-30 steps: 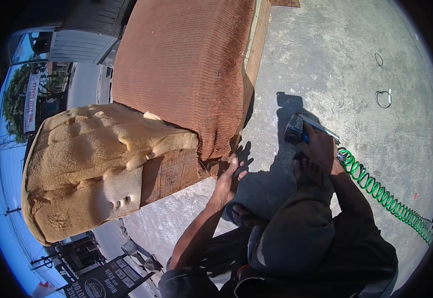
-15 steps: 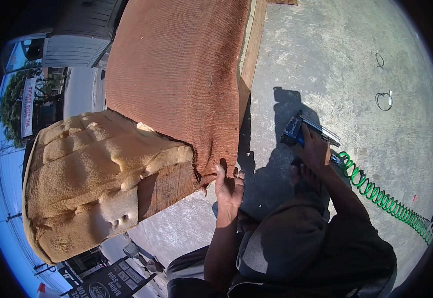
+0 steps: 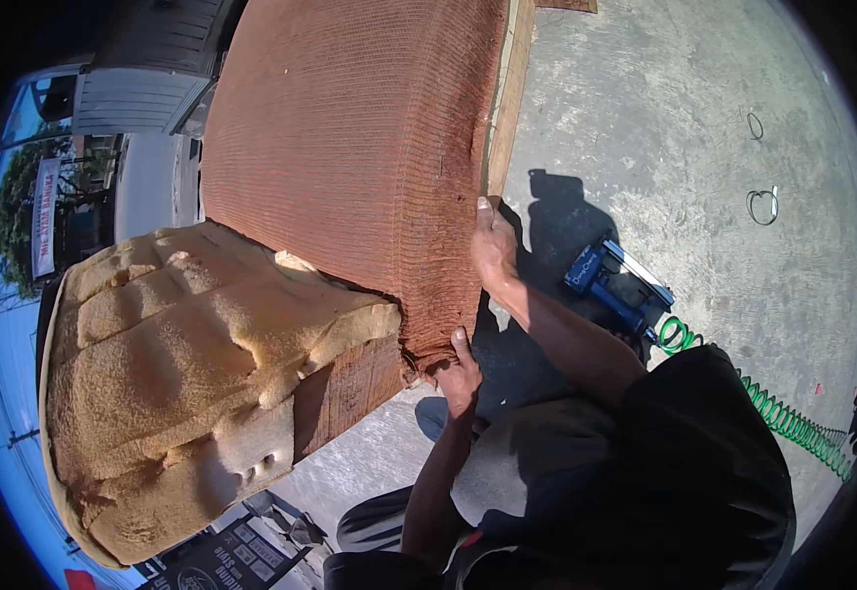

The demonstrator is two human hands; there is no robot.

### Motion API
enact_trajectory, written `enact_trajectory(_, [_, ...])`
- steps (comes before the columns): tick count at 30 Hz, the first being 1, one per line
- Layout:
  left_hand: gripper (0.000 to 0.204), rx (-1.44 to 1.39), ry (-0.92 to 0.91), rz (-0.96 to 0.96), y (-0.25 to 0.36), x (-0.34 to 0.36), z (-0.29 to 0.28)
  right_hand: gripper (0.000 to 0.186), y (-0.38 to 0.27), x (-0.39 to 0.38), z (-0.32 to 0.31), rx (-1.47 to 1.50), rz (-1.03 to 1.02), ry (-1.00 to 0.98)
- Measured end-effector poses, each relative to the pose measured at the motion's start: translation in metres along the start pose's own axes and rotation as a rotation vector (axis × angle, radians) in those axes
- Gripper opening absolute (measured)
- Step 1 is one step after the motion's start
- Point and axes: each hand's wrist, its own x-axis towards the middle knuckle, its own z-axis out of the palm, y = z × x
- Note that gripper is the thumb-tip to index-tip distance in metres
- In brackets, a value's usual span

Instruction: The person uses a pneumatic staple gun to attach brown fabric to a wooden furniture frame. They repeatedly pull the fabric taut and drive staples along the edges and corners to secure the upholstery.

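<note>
Reddish-brown ribbed fabric covers a long padded piece with a wooden frame along its right side. My left hand is closed on the fabric's near corner, thumb on top and fingers curled beneath. Farther up the same edge, my right hand grips the fabric with its thumb pointing away from me; its other fingers are partly hidden. Beside the corner, a bare wooden panel meets tan foam padding. A blue and silver staple gun lies on the floor, right of my right forearm.
A green coiled air hose runs from the staple gun to the right over the concrete floor. Two thin dark loops, one of them a ring, lie at the far right. A dark printed banner stands at the lower left.
My right hand has let go of the staple gun, now on the floor, and moved left to the fabric edge. My left hand has moved slightly nearer and closed on the corner.
</note>
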Motion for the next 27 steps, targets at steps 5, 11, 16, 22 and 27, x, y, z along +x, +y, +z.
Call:
enact_trajectory(5, [0.065,0.049,-0.006,0.149,-0.065,0.011,-0.002,0.051,0.083,-0.034,-0.036,0.122,0.155,0.067])
enact_trajectory(11, [0.065,0.052,-0.352,-0.383,-0.037,-0.003,-0.012,0.070,-0.018,0.006,0.010,0.269,0.167,0.051])
enact_trajectory(16, [0.056,-0.034,-0.429,-0.489,-0.033,0.009,-0.009,0.057,-0.047,0.002,0.011,0.180,-0.110,0.052])
enact_trajectory(22, [0.046,0.075,-0.907,-0.527,0.040,0.049,-0.070,0.049,-0.058,-0.009,0.017,-0.083,-0.119,0.114])
enact_trajectory(27, [0.036,-0.061,-0.663,0.262,0.234,0.142,-0.120,0.045,-0.035,0.005,0.008,-0.076,-0.181,0.076])
